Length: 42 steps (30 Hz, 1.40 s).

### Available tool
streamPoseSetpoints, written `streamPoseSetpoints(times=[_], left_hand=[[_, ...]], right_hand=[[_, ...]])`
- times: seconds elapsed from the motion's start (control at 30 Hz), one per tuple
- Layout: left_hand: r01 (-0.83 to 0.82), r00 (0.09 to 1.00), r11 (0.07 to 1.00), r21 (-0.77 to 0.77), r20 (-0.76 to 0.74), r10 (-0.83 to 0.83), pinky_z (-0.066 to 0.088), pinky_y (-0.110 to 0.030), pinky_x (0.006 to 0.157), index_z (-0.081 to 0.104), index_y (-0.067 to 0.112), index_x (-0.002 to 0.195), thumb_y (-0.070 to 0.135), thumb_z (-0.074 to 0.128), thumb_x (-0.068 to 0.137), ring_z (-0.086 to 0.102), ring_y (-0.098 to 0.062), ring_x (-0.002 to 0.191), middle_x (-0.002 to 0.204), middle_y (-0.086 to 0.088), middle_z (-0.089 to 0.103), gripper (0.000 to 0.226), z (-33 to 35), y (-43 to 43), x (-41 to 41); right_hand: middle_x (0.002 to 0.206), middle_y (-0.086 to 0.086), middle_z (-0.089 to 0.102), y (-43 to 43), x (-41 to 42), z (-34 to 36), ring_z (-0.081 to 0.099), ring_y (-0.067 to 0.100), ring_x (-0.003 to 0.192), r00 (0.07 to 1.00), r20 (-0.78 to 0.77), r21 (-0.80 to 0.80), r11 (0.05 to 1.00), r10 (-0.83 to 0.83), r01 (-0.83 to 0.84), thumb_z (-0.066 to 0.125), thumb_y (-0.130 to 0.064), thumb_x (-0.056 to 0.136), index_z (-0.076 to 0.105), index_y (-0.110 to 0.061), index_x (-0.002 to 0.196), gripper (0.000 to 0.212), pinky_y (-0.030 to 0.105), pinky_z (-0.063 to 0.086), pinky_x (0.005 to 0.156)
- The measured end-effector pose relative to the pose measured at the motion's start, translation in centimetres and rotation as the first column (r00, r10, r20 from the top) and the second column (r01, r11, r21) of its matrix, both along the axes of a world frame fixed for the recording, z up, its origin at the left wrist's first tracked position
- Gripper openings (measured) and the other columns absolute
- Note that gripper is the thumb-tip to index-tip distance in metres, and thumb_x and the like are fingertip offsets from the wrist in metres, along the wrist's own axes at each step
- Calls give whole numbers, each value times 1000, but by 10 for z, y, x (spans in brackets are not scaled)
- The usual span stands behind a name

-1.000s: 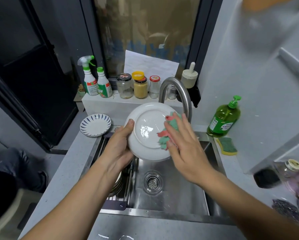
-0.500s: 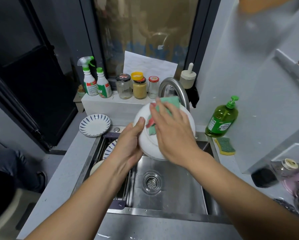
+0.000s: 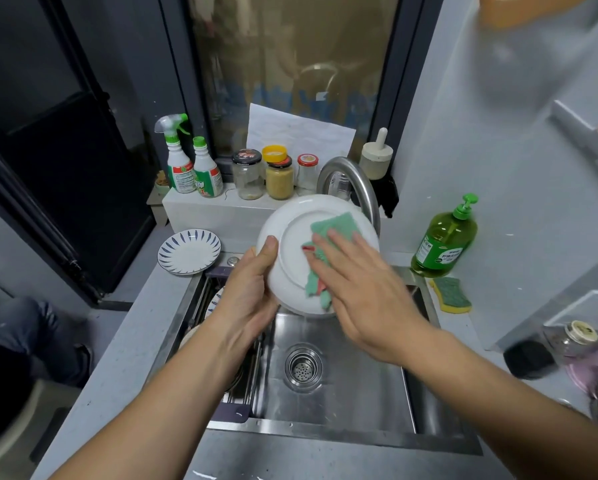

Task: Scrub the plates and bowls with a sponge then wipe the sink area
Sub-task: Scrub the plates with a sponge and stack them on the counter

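Left grip (image 3: 252,299) is clamping the white plate (image 3: 290,244) at its 9 o'clock rim, thumb in front, holding it tilted over the sink (image 3: 342,393). Right grip (image 3: 366,282), fingers (image 3: 325,245) straight and spread, is pressing a green cloth (image 3: 335,225) against the plate's 3 o'clock side.

Plain white round ceramic plate (image 3: 290,237), no pattern. Flat teal-green scrubbing cloth (image 3: 335,230) with red patches. Small round white dish (image 3: 189,251) with dark blue radiating leaf strokes. Yellow-green clear plastic soap bottle (image 3: 443,240), bright green pump. Yellow rectangular sponge (image 3: 451,295), green top. Two white plastic spray bottles (image 3: 179,168), green caps, red-and-green labels. Silver-grey steel sink (image 3: 359,393).
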State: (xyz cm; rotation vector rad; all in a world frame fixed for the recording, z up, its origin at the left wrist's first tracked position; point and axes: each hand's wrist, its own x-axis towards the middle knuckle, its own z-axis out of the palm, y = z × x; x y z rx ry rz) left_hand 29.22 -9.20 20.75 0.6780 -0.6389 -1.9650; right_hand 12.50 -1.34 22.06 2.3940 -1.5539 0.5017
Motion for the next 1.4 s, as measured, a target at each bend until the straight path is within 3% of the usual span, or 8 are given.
streamPoseSetpoints(times=[0.2, 0.3, 0.43, 0.6, 0.97, 1.13, 1.3, 1.4], left_hand=[[-24, 1000, 1000, 12, 9, 24, 60, -42, 93, 62, 2, 130, 19, 52, 102, 73, -27, 105, 120, -18, 74, 34, -6, -1, -6], [-50, 998, 999, -16, 39, 50, 62, -39, 89, 66, 8, 119, 21, 50, 104, 75, -24, 100, 110, -13, 78, 26, -2, -5, -4], [-70, 997, 997, -7, 26, 71, 63, -37, 86, 63, 10, 121, 20, 48, 106, 76, -19, 95, 104, -7, 79, 24, -2, -7, -3], [-81, 996, 996, 24, -30, 82, 62, -39, 90, 60, 10, 128, 19, 49, 106, 75, -19, 100, 110, -8, 78, 26, -6, -2, -9], [-30, 997, 996, 87, -62, 36, 62, -42, 90, 56, 5, 140, 26, 60, 90, 72, -24, 112, 124, -15, 73, 54, -14, 4, -13], [145, 982, 987, -64, 133, -136, 64, -32, 70, 71, 11, 89, 10, 63, 92, 75, -16, 74, 85, -4, 76, 8, -11, -14, 18], [438, 824, 893, -98, 441, -356, 61, -37, 80, 70, 7, 117, 16, 75, 78, 72, -28, 89, 107, -19, 74, 40, 6, -33, 28], [417, 838, 899, -133, 438, -324, 62, -35, 79, 68, 4, 128, 14, 74, 78, 73, -28, 91, 112, -21, 74, 51, 7, -32, 21]], right_hand=[[160, 10, 34, -25, -3, 10, 25, 30, 151, 990, -100, -40, 994, -103, 99, 41, -24, 93, 47, -11, 147, 56, 58, 17, 122], [160, 9, 35, -20, -18, 7, 26, 26, 151, 930, 324, -17, 982, -173, 189, 44, -14, 101, 43, -10, 150, 50, 47, 21, 124], [144, -16, 46, -3, -4, 5, 49, -8, 128, 405, 881, 204, 968, -246, 145, 51, -2, 100, 32, -35, 151, 64, 7, 39, 102], [118, -8, 68, -12, 3, -5, 65, 3, 109, 49, 954, 286, 947, -296, 148, 67, -7, 92, 45, -29, 140, 58, 26, 51, 95], [132, -9, 45, -27, 1, 5, 55, 0, 105, 264, 881, 332, 911, -392, 247, 71, -12, 90, 46, -30, 141, 60, -7, 36, 80], [133, -5, 58, -26, -25, 26, 62, 12, 114, 434, 801, 461, 887, -412, -10, 77, -11, 84, 55, -33, 137, 61, 22, 49, 99], [143, -11, 48, -28, -29, 46, 49, 1, 128, 750, 620, 518, 838, -230, -172, 77, -8, 83, 53, -29, 143, 69, 10, 34, 107], [144, -10, 47, -36, -24, 46, 44, 0, 131, 759, 625, 429, 892, -182, -139, 68, -6, 89, 53, -22, 144, 59, 5, 27, 108]])
